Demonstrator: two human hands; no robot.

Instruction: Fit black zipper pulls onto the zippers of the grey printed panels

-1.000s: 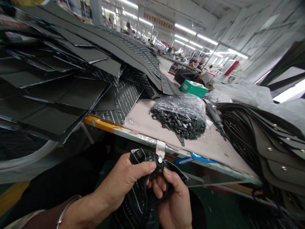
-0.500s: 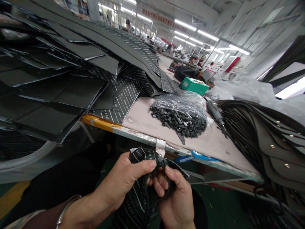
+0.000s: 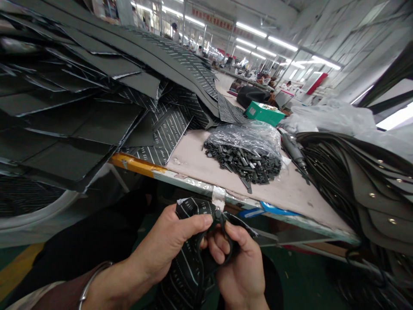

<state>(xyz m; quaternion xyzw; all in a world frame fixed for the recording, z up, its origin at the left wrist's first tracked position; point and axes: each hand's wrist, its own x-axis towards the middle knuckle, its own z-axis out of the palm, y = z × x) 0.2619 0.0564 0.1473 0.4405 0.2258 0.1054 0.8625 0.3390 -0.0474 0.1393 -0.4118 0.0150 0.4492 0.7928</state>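
Black fabric with white printed lettering and dotted lines [image 3: 190, 267] hangs below the table's front edge, bunched between both hands. My left hand [image 3: 174, 237] pinches its upper part, thumb on top near a small round dark piece [image 3: 218, 214]. On the other side of that piece, my right hand [image 3: 240, 258] is closed on the black edging of the same fabric, fingers curled inside a loop of it. A white frayed edge shows at the fabric's upper left and at its right end.
On the table [image 3: 190, 150] lie a plastic bag of small black pieces [image 3: 245, 155], a green box [image 3: 264, 113] and a dark handheld tool [image 3: 293, 150]. Dark panels [image 3: 71, 159] pile up at left; grey flaps with metal studs [image 3: 371, 185] lie at right. Blue scissors-like handles [image 3: 264, 210] sit under the edge.
The view has shifted very slightly. Both hands keep nearly the same hold on the fabric, and the right fingers have moved a little at the edging.
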